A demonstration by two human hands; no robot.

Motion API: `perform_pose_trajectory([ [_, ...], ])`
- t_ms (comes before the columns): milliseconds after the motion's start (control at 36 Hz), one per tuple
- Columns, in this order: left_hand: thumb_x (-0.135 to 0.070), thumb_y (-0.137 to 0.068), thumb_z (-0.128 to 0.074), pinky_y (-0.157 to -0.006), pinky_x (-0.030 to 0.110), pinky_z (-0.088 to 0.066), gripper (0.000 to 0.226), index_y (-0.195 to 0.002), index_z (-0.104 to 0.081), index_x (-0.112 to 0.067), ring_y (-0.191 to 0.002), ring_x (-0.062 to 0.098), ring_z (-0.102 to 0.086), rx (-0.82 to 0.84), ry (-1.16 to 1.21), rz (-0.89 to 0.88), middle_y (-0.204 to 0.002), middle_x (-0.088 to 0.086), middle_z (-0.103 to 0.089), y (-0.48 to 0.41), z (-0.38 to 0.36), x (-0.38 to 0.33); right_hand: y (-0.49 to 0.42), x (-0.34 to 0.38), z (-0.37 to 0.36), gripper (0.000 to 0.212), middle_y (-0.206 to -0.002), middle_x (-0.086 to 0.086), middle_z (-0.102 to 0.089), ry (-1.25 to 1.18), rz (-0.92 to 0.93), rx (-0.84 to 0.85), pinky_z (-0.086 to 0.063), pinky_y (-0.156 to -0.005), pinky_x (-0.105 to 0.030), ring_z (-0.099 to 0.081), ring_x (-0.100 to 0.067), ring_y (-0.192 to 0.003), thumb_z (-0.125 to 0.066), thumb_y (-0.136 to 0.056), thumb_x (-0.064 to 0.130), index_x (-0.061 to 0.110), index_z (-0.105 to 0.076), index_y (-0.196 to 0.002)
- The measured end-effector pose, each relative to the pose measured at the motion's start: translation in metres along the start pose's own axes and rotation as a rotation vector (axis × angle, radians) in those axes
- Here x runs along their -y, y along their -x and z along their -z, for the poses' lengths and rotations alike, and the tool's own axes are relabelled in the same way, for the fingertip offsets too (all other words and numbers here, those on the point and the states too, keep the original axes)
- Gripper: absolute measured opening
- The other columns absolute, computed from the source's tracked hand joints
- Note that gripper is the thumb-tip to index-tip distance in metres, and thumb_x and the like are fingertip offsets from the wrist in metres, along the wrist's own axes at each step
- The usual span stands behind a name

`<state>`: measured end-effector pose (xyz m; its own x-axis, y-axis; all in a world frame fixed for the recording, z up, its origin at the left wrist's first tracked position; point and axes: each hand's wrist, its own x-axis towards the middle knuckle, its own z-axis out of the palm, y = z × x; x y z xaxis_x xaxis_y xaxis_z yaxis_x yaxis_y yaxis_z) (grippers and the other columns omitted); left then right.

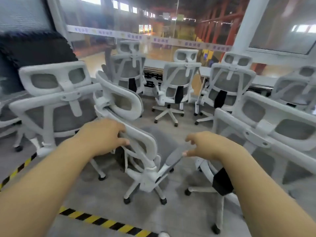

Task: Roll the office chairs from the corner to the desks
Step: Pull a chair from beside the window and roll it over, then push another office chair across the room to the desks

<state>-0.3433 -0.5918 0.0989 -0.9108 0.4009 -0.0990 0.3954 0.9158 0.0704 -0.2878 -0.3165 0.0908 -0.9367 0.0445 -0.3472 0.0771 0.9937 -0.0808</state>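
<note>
Left hand (102,136) grips the chair (145,141) by its backrest rim. Right hand (205,146) half-open, empty, armrest (172,157) just by its thumb. Rigid frame on casters, probably rolls easily.

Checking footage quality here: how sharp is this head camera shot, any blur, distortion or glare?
Head view: motion blur throughout, heaviest on the dark shape upper left; wide-angle distortion bows the side chairs; left hand gripping the chair back and right hand are readable; glass wall looks hazy.

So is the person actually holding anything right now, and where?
The left hand grips the middle chair by its backrest's top edge. The right hand holds nothing, open beside the armrest.
</note>
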Motion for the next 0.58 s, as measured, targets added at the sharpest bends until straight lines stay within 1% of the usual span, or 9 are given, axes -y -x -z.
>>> perform_pose_trajectory([
  [83, -0.057, -0.085, -0.051, -0.076, 0.036, -0.051, 0.033, -0.108, -0.059, -0.035, -0.096, 0.014, -0.055, -0.006, -0.002, 0.124, -0.111, -0.009, -0.060, 0.044, 0.002, 0.049, -0.006, 0.059, 0.000, 0.063, -0.138, 0.003, -0.049, 0.025, 0.129, -0.002, -0.043, -0.095, -0.037, -0.049, -0.020, -0.120, -0.058, -0.085, 0.055, 0.028, -0.039, -0.138],
  [139, -0.056, -0.085, -0.052, -0.078, 0.037, -0.052, 0.032, -0.108, -0.060, -0.035, -0.097, 0.015, -0.056, -0.016, 0.025, 0.201, -0.111, -0.008, -0.061, 0.071, 0.004, 0.078, -0.011, 0.097, 0.002, 0.062, -0.134, 0.004, -0.051, 0.052, 0.206, -0.004, -0.045, -0.092, -0.036, -0.052, -0.020, -0.115, -0.058, -0.085, 0.055, 0.029, -0.039, -0.138],
  [194, -0.054, -0.086, -0.053, -0.079, 0.035, -0.051, 0.030, -0.108, -0.060, -0.035, -0.097, 0.015, -0.055, -0.017, 0.051, 0.276, -0.112, -0.007, -0.060, 0.097, 0.004, 0.105, -0.016, 0.135, 0.004, 0.060, -0.130, 0.003, -0.054, 0.081, 0.275, 0.008, -0.047, -0.091, -0.037, -0.054, -0.020, -0.111, -0.059, -0.084, 0.055, 0.028, -0.042, -0.135],
  [250, -0.054, -0.086, -0.052, -0.074, 0.032, -0.048, 0.028, -0.107, -0.057, -0.036, -0.096, 0.015, -0.053, -0.013, 0.059, 0.352, -0.115, -0.007, -0.059, 0.119, 0.002, 0.132, -0.023, 0.171, 0.006, 0.056, -0.126, 0.001, -0.056, 0.109, 0.341, 0.015, -0.048, -0.090, -0.039, -0.056, -0.021, -0.106, -0.059, -0.084, 0.055, 0.024, -0.048, -0.129],
  [278, -0.056, -0.086, -0.051, -0.071, 0.032, -0.046, 0.027, -0.106, -0.056, -0.037, -0.096, 0.015, -0.053, -0.016, 0.062, 0.394, -0.117, -0.007, -0.059, 0.129, 0.002, 0.144, -0.028, 0.190, 0.007, 0.055, -0.125, 0.000, -0.057, 0.121, 0.377, 0.020, -0.048, -0.090, -0.039, -0.056, -0.022, -0.106, -0.059, -0.084, 0.054, 0.024, -0.048, -0.129],
  [306, -0.057, -0.086, -0.051, -0.072, 0.032, -0.046, 0.028, -0.105, -0.055, -0.038, -0.099, 0.015, -0.053, -0.024, 0.068, 0.437, -0.119, -0.008, -0.058, 0.139, 0.001, 0.157, -0.032, 0.208, 0.008, 0.056, -0.127, 0.000, -0.056, 0.127, 0.412, 0.026, -0.047, -0.091, -0.038, -0.055, -0.022, -0.109, -0.059, -0.085, 0.053, 0.024, -0.046, -0.131],
  [389, -0.058, -0.085, -0.053, -0.082, 0.033, -0.048, 0.041, -0.121, -0.054, -0.038, -0.110, 0.016, -0.054, -0.050, 0.108, 0.568, -0.126, -0.009, -0.056, 0.166, 0.002, 0.192, -0.047, 0.265, 0.010, 0.062, -0.135, 0.001, -0.051, 0.153, 0.503, 0.047, -0.043, -0.090, -0.033, -0.051, -0.022, -0.119, -0.059, -0.085, 0.053, 0.027, -0.039, -0.139],
  [500, -0.058, -0.084, -0.054, -0.082, 0.033, -0.048, 0.044, -0.120, -0.056, -0.033, -0.108, 0.016, -0.055, -0.064, 0.112, 0.695, -0.124, -0.009, -0.057, 0.189, 0.001, 0.243, -0.075, 0.340, 0.009, 0.058, -0.133, 0.003, -0.052, 0.199, 0.627, 0.041, -0.045, -0.095, -0.037, -0.053, -0.021, -0.115, -0.058, -0.085, 0.052, 0.028, -0.042, -0.136],
  [583, -0.059, -0.084, -0.052, -0.083, 0.032, -0.044, 0.046, -0.125, -0.051, -0.037, -0.114, 0.015, -0.052, -0.050, 0.108, 0.778, -0.129, -0.011, -0.054, 0.198, 0.000, 0.289, -0.098, 0.397, 0.010, 0.058, -0.134, 0.002, -0.052, 0.210, 0.708, 0.067, -0.045, -0.096, -0.039, -0.051, -0.021, -0.118, -0.059, -0.086, 0.050, 0.028, -0.042, -0.136],
])
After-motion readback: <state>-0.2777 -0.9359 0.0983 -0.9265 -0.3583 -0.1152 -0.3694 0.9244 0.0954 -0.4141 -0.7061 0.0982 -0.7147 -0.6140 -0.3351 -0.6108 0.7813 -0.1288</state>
